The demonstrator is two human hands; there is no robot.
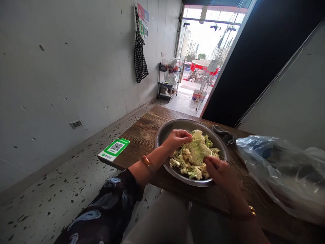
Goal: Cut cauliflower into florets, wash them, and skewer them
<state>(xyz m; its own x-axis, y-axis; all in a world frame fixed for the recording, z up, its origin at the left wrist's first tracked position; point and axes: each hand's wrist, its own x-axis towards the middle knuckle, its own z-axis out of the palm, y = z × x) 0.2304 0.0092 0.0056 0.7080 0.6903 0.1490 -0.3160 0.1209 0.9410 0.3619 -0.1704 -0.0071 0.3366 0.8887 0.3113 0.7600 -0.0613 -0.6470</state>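
Observation:
Over a steel bowl (pixel 166 130) on the wooden table, my left hand (pixel 177 139) pinches the upper left edge of a pale cauliflower piece (pixel 197 145). My right hand (pixel 219 169) is closed at the lower right of the same piece, thumb and fingers together. Loose cauliflower florets (pixel 195 172) fill much of the bowl beneath both hands. Close to my right hand, a few thin sticks (pixel 250 183) lie across the table. One thin line runs just behind my right fingers; whether they hold it is unclear.
A clear plastic bag (pixel 281 169) covers the table's right side, with a dark grey cloth (pixel 224 135) behind it. A green QR-code card (pixel 115 149) lies at the left corner of the wooden table (pixel 142 128). Beyond stand a black cart (pixel 167 83) and a bucket (pixel 196 95).

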